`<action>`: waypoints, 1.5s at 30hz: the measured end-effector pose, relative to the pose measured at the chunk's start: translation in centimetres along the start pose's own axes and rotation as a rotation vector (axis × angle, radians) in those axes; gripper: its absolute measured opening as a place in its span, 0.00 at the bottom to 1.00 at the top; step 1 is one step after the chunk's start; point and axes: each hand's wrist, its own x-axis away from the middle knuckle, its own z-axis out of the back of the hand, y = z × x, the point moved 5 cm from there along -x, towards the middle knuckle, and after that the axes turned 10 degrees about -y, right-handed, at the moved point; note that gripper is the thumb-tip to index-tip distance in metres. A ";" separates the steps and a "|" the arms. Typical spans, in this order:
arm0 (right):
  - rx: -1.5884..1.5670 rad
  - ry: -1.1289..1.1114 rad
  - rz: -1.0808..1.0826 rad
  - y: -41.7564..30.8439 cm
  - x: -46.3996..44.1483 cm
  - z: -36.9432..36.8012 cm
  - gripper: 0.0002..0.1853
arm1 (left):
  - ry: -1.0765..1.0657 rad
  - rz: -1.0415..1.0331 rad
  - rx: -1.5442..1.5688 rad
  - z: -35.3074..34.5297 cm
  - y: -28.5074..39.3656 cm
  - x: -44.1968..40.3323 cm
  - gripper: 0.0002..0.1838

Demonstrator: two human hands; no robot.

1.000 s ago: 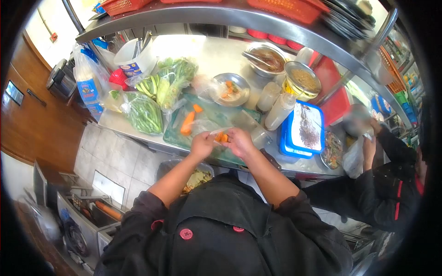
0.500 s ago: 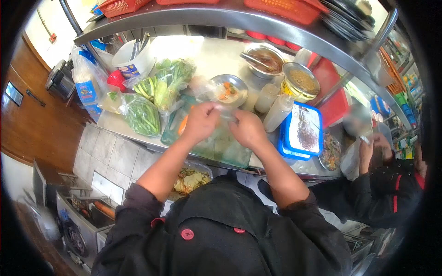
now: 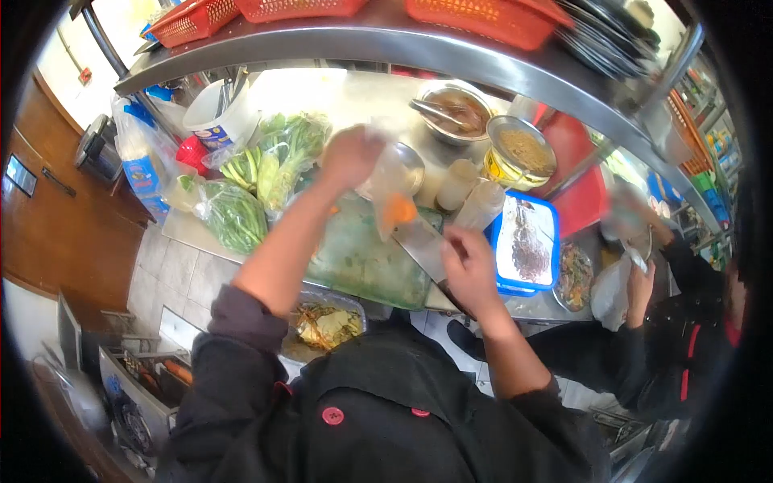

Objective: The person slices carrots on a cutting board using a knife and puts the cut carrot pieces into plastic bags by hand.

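My left hand [image 3: 354, 157] is closed on the top of a clear plastic bag [image 3: 389, 181], blurred by motion, with orange carrot pieces [image 3: 398, 211] showing low in it. The bag hangs over the green cutting board [image 3: 366, 262] and partly hides a steel bowl [image 3: 412, 165]. At the board's right side, my right hand [image 3: 473, 270] has its fingers curled at the dark handle of a wide-bladed knife [image 3: 420, 248]. The blade points up and left toward the bag. Blur hides how firmly the fingers hold the handle.
Bagged green vegetables [image 3: 233, 213] lie left of the board. Squeeze bottles [image 3: 481, 205] and a blue-rimmed container [image 3: 527, 245] stand at right. Behind are a sauce bowl [image 3: 455, 113] and an overhead steel shelf [image 3: 346, 44]. A co-worker's hand [image 3: 640, 282] is at far right; a scrap tub [image 3: 322, 322] sits below.
My hands have moved apart: the left up and left with the bag, the right down and right. The knife blade and orange pieces now show plainly between them.
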 end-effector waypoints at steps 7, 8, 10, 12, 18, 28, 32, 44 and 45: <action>0.474 -0.167 -0.178 9.2 8.8 -2.1 0.21 | 0.332 -0.185 -0.063 2.9 -5.4 -6.6 0.12; 0.468 -0.164 -0.185 9.5 9.1 -2.3 0.21 | 0.323 -0.188 -0.066 2.7 -6.6 -6.4 0.12; 0.586 -0.213 -0.174 10.6 9.7 -3.2 0.24 | 0.189 0.037 -0.284 1.4 -9.8 -5.4 0.15; 0.635 -0.230 -0.211 12.3 9.7 -4.2 0.24 | 0.438 -0.065 -0.246 0.3 -12.4 -2.4 0.21; 0.651 -0.417 -0.382 13.4 8.0 -5.2 0.20 | 0.160 0.104 -0.352 -5.3 -15.7 7.7 0.23; 0.135 -0.269 -0.468 8.1 8.8 -4.3 0.19 | -0.077 -0.160 -0.342 -11.6 -12.3 13.5 0.23; 0.280 -0.429 -0.392 3.3 8.3 -5.9 0.19 | -0.068 -0.145 -0.165 -13.1 -10.4 17.4 0.24; 0.385 -0.598 -0.397 -0.6 7.1 -8.9 0.17 | 0.169 -0.348 0.058 -13.3 -11.9 18.4 0.13; 0.403 -0.598 -0.390 -0.7 7.1 -8.9 0.17 | 0.181 -0.350 0.082 -13.3 -11.8 18.4 0.12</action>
